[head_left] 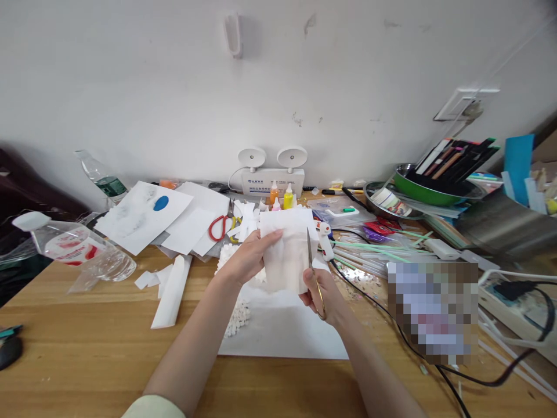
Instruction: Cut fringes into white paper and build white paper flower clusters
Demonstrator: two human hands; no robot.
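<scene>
My left hand (249,255) pinches the left edge of a white sheet of paper (285,255), thumb on top. In my right hand (326,293) is a pair of scissors (310,249) with gold handles, its blades pointing up along the paper's right side. Whether the blades are cutting into the paper I cannot tell. Beneath both hands a larger white sheet (287,337) lies flat on the wooden table. A bumpy white piece (237,319) rests at that sheet's left side, partly hidden by my left arm.
Left stand a water bottle (82,247), loose papers (143,217) and a folded paper strip (172,293). Behind are red-handled scissors (217,228), paint bottles (288,197) and an emergency light (272,180). On the right are a glue gun (324,239), its black cable, a green bowl (429,188) and a power strip (513,307).
</scene>
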